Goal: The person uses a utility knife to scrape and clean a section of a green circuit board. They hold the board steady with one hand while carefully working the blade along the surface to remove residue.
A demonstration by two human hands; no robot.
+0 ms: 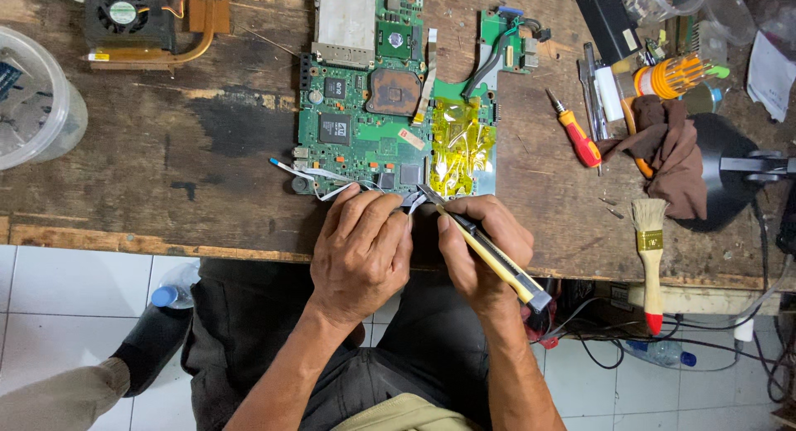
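Note:
A green circuit board (365, 124) lies on the worn wooden bench (166, 149), with yellow film (458, 145) over its right part. My left hand (361, 249) presses down at the board's near edge, fingertips on a thin white ribbon cable (311, 172). My right hand (481, 249) grips a yellow and black utility knife (489, 253) like a pen. Its blade tip (424, 191) meets the board's near edge between my two hands.
A cooling fan with a copper heat pipe (141, 25) lies far left, by a clear plastic tub (33, 99). On the right are a red screwdriver (576, 137), a brown cloth (663, 145), a paint brush (649, 257) and a black lamp (734, 170).

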